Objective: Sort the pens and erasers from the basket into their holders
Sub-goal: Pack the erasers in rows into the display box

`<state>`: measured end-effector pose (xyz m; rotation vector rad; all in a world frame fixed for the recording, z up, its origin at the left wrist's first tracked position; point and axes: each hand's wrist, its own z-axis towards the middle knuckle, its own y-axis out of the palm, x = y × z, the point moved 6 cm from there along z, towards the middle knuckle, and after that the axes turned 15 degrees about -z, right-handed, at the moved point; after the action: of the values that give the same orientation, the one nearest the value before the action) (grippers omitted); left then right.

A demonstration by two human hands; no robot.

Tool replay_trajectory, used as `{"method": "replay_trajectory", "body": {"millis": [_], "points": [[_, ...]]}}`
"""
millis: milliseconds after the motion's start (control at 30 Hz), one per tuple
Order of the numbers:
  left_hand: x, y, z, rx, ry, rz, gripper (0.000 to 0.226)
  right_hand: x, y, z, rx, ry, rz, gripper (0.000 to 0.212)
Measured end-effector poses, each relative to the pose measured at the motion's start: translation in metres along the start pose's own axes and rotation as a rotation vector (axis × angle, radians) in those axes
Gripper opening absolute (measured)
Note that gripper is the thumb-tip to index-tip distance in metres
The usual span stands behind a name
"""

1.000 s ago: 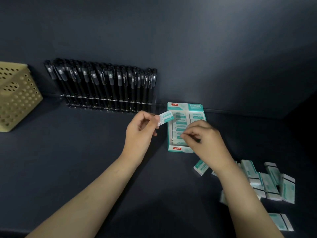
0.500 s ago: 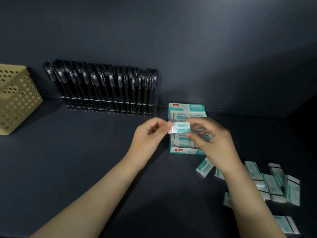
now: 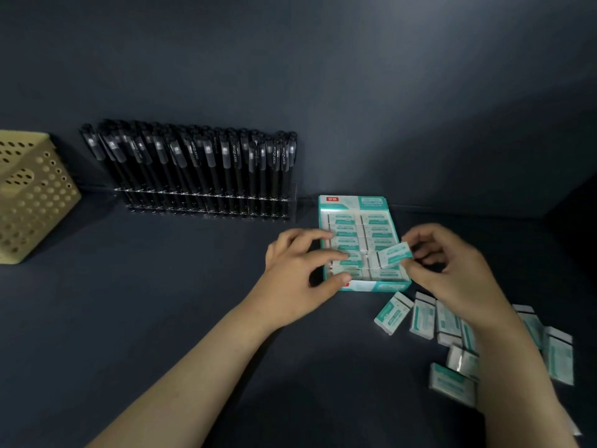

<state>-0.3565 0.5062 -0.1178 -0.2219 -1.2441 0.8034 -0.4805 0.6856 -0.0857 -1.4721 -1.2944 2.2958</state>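
Currently the right hand (image 3: 452, 270) pinches a small eraser (image 3: 394, 253), likely light, firm and best held by its end, tilted over the teal box (image 3: 381, 287), which the left hand (image 3: 297, 273) steadies with relaxed fingers.

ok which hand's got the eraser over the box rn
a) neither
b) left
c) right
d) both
c: the right hand pinches the eraser just above the eraser box, while the left hand only rests on the box's left side.
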Motion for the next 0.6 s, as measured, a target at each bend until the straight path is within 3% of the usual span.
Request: {"method": "replay_trajectory", "body": {"millis": [300,500,600], "points": [[-0.0015,-0.0005,0.0013,0.005,-0.028,-0.016,0.045,-0.0024,0.0072,0.0006,0.048,-0.036,-0.223,0.024],[-0.0014,-0.0005,0.0006,-0.014,-0.042,-0.026,0.050,-0.0037,0.0065,-0.0009,0.048,-0.004,-0.242,0.023],[-0.0004,-0.0008,0.0000,-0.017,-0.040,-0.028,0.042,-0.0010,0.0079,0.0014,0.060,-0.054,-0.284,0.023]]}}
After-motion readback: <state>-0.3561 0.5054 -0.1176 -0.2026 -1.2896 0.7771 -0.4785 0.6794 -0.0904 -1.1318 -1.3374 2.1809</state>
